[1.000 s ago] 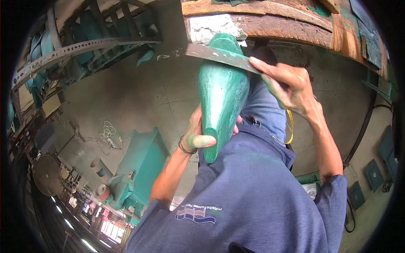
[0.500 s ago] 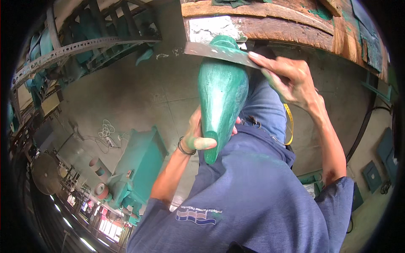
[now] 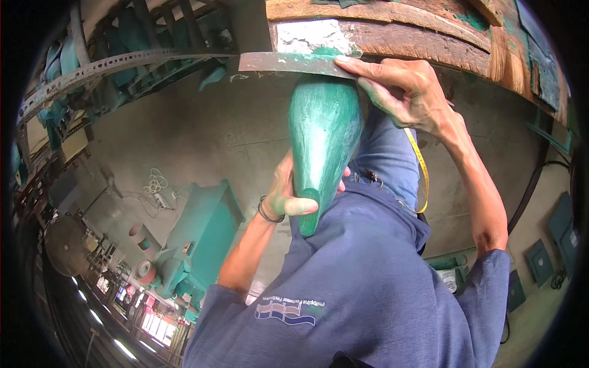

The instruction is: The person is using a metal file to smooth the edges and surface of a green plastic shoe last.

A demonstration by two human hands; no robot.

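Observation:
A green shoe last (image 3: 322, 129) lies lengthwise before me, wide in the middle and tapering toward my body, its surface streaked with pale marks. My left hand (image 3: 291, 193) is closed round its narrow near end, thumb across the top and fingertips showing on the other side. Across the far part of the last lies a long flat metal file (image 3: 276, 63) specked with green. My right hand (image 3: 408, 92) pinches the file's right end, forefinger stretched along it. Behind the file, the last's far tip meets a white, rough pad (image 3: 307, 35) on the bench edge.
The worn wooden bench (image 3: 423, 46) runs along the top. At upper left stands a perforated metal rack (image 3: 123, 61) with green pieces. A green machine (image 3: 202, 227) stands on the floor at left, near a white cord (image 3: 158, 187). A yellow tape measure (image 3: 420, 162) hangs by my leg.
My right hand and the file have moved left and slightly away from me across the last, and the file lies more level. The left hand and the last have barely moved.

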